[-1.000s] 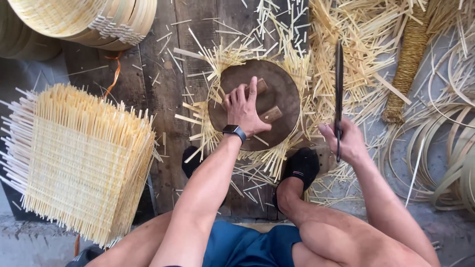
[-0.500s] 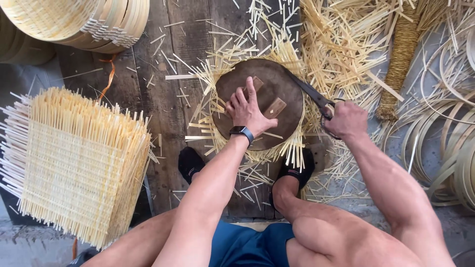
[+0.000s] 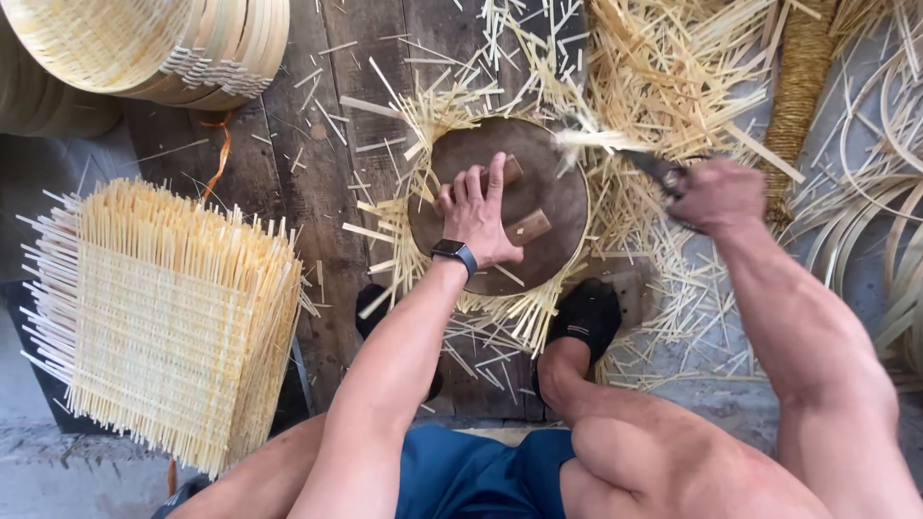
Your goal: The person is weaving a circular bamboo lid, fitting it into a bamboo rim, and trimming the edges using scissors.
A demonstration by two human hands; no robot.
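Left hand, fingers flat together, pins a round dark wooden disc while the right hand, fist clamped on a dark-handled knife, risks nicking those fingers.

A basket-weaving workshop, set on a rough floor of dark wooden planks; cut bamboo splints lie strewn thick across the upper middle and right of the frame; a stack of square woven mats with loose, untrimmed ends sits at the left; finished round woven baskets are piled in the upper left corner; long coiled bamboo strips curl along the right edge; a round dark wooden form presses a mat at the centre.
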